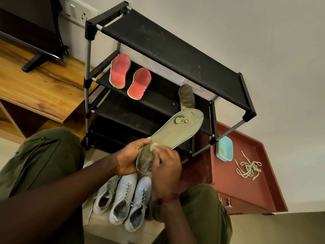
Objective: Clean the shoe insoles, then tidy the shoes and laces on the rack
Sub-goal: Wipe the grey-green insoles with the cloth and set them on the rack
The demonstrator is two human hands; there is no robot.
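Note:
My left hand (130, 155) grips the heel end of a green insole (177, 131), which points up toward the black shoe rack (168, 50). My right hand (165, 166) pinches a small yellow pad (153, 146) against the insole's heel. Wet blobs sit near the insole's toe. Two red insoles (130, 78) and a dark green insole (186, 97) lie on a rack shelf. Three white sneakers (123, 198) stand on the floor below my hands. Loose laces (248, 169) lie on a red tray (246, 191).
A light blue dish (224, 148) sits on the red tray, right of the rack. A wooden desk (40, 85) with a monitor stand is to the left. My knees in green trousers flank the sneakers.

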